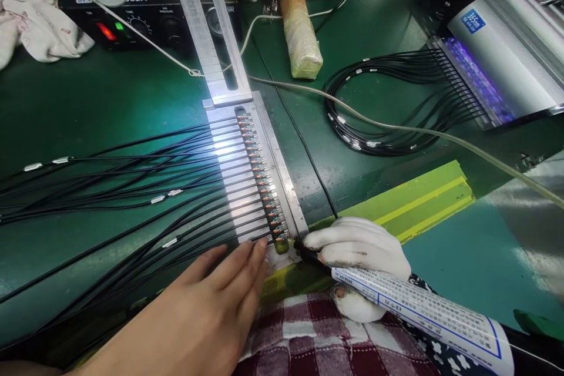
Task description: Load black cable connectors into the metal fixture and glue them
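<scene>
My bare left hand (220, 299) lies at the lower end of a metal fixture (240, 211), its fingertips close together on the lowest black cables. A row of small connector ends with orange and green parts (264, 179) runs down the fixture's slot, each on a black cable (176, 170) coming from the left. My right hand (361, 258), in a white glove with bare fingertips, is wrapped round a labelled white syringe (423, 311). The syringe's dark tip points at the lowest connector, close to my left fingertips. Whether it touches is hard to tell.
A black control box (154, 26) with dials stands at the back left beside white gloves (44, 23). Coiled black cables (374, 147) lead to a silver 365nm lamp unit (520, 47) at right. A wrapped block (302, 41) lies behind; a pale tube (396, 126) crosses the green table.
</scene>
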### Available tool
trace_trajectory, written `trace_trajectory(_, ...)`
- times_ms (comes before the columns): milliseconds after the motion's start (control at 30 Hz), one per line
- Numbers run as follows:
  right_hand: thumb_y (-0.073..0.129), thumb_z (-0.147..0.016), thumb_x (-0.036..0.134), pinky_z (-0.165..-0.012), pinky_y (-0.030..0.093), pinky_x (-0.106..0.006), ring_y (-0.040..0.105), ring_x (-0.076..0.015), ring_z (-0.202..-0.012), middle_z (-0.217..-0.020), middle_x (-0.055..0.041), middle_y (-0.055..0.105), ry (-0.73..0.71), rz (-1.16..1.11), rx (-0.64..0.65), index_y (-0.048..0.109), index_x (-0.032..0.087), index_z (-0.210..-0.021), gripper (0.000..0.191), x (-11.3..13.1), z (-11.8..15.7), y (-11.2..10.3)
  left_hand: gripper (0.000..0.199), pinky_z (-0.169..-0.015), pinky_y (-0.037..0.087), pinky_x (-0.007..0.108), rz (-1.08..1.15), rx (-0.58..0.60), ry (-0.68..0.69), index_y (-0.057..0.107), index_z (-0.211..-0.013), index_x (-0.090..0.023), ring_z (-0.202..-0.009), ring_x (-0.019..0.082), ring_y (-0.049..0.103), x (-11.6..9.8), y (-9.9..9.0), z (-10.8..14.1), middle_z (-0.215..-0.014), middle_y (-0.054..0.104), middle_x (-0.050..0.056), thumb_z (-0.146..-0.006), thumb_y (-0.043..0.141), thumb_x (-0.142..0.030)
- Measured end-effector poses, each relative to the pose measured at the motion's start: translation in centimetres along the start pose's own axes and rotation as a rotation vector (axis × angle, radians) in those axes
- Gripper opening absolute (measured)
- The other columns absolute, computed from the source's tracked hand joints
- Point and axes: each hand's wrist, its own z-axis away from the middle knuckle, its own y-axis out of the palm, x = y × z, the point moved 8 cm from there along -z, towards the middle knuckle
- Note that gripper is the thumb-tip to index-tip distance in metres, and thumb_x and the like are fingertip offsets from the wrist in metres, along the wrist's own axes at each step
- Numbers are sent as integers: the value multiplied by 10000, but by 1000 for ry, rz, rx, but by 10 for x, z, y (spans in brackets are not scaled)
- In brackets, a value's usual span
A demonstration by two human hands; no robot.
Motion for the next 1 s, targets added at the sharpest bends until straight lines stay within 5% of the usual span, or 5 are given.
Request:
trace_trajectory(633,571,-858,339,-649,517,-323,708,-198,-854,-1020,-88,725,0,1,15,626,170,-974,213,-1,2,1,580,-933,335,326,32,-22,-3,731,-1073,-228,-1068,152,594,-2,1,1,-1193,682,26,-1015,155,-275)
trace_trajectory(1000,556,-878,378,-657,510,-316,706,-188,-836,-1022,-101,723,-6,-5,40,628,160,-956,242,0,2,0,556,-917,360,380,-12,-12,66,712,-1116,-184,-1082,200,608,-6,0,3,-1206,676,67,-908,215,-50)
